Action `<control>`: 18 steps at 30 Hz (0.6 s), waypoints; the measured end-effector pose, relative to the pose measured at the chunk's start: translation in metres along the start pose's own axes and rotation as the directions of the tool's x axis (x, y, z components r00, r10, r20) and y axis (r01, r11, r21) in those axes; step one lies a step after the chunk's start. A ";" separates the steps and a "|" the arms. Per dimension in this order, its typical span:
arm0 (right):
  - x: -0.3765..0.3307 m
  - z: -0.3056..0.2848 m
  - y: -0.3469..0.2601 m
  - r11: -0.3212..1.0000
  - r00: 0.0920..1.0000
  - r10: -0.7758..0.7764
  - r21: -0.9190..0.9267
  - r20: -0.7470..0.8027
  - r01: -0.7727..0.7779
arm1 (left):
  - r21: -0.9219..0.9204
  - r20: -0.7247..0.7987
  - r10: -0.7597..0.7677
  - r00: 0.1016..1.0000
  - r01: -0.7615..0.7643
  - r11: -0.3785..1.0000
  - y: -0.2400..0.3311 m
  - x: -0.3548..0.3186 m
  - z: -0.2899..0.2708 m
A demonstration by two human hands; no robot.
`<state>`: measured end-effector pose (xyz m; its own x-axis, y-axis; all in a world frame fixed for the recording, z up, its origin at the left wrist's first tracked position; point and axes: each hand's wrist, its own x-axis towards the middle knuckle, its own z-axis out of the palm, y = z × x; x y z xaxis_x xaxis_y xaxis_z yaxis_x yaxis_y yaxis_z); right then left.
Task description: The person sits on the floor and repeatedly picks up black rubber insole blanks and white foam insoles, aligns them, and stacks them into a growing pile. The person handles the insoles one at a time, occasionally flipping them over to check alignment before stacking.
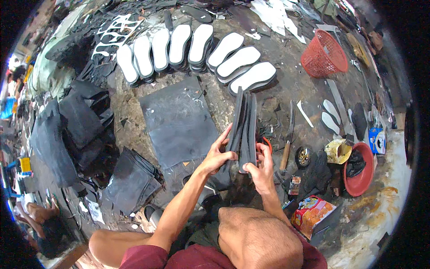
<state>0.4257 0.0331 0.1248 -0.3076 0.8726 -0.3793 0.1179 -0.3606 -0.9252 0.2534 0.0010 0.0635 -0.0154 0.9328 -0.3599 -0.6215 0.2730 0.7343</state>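
Observation:
My left hand (218,154) and my right hand (261,167) both grip a stack of black sole-shaped pieces (244,123), held on edge and upright above a dark rubber sheet (179,119) on the floor. The left fingers pinch the stack's left side; the right hand holds its lower right edge. My bare knees show below the hands.
A fan of white-topped soles (192,47) lies beyond the sheet. A red mesh basket (324,54) stands at the upper right, a wooden-handled knife (287,139) and a red bowl (360,168) to the right. Piles of black sheet material (80,130) lie left.

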 end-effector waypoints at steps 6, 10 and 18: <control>0.006 -0.036 -0.032 0.990 0.993 0.120 -0.079 -0.003 -0.120 | 0.008 -0.057 -0.071 0.996 0.071 0.997 0.007 -0.015 -0.043; 0.013 -0.092 -0.049 0.985 0.988 0.144 -0.102 0.063 -0.137 | 0.028 0.016 -0.106 0.994 0.106 0.994 0.017 -0.031 -0.101; -0.006 0.036 0.033 0.999 1.000 -0.005 0.049 0.019 0.004 | 0.199 0.029 0.264 0.964 -0.265 0.944 -0.025 -0.021 -0.022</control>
<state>0.3972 0.0046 0.0971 -0.3265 0.8680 -0.3741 0.0702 -0.3724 -0.9254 0.2522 -0.0306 0.0404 -0.1560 0.9783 -0.1362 -0.4264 0.0577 0.9027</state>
